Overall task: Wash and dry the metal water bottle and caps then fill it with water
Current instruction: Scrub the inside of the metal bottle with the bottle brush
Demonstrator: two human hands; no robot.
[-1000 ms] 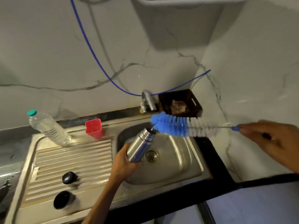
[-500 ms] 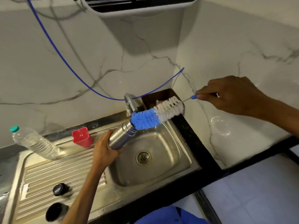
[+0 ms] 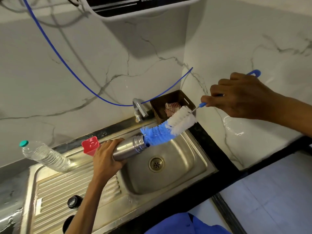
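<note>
Metal water bottle (image 3: pixel 129 149), head view: it lies tilted over the sink (image 3: pixel 170 168), just left of the drain (image 3: pixel 156 164), open neck pointing up and right. The left hand (image 3: pixel 105 159) grips its lower body, fingers curled round the steel. The right hand (image 3: pixel 243 97), above and right of the sink, pinches the thin handle of the bottle brush (image 3: pixel 168 128) between fingertips and thumb.

Change: 1 second ago the brush tip only touched the neck; now the blue bristle end sits in the mouth, the white section outside. Judgement: interior scrubbing is starting; rinsing, drying and filling remain.

2 black caps (image 3: pixel 73 202) rest on the drainboard left of the sink, apparently unwashed. Beyond them stand a red cup (image 3: pixel 90 145) and a plastic bottle (image 3: pixel 44 156). The tap (image 3: pixel 139 108) behind the sink shows no water flow.
</note>
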